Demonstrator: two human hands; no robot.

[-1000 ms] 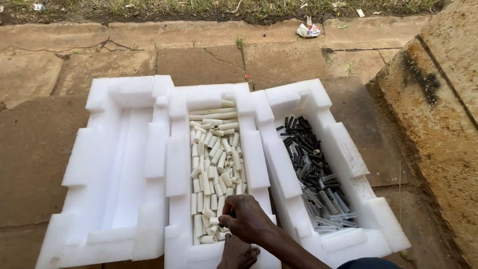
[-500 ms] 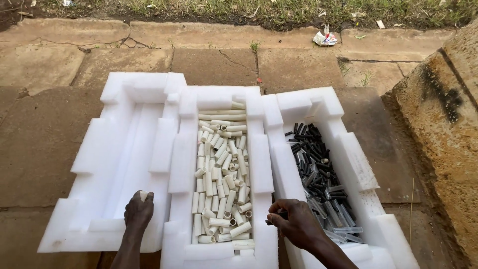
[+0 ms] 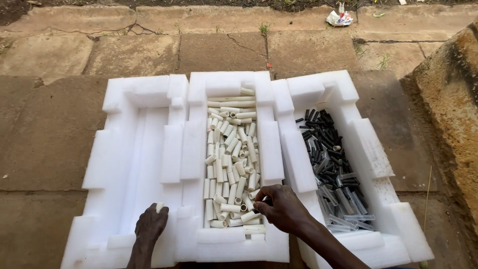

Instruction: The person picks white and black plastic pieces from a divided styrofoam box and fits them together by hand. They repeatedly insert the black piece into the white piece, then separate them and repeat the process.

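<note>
Care pays here: your right hand (image 3: 283,206) pinches among short white plastic tubes (image 3: 230,164) in the middle white foam tray (image 3: 269,149); left hand (image 3: 151,224), left of it, holds one white tube (image 3: 160,206).

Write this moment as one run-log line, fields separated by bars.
left hand: holds a white tube piece over the left foam tray | right hand: reaching among white tubes | right tray: dark tubes
</note>
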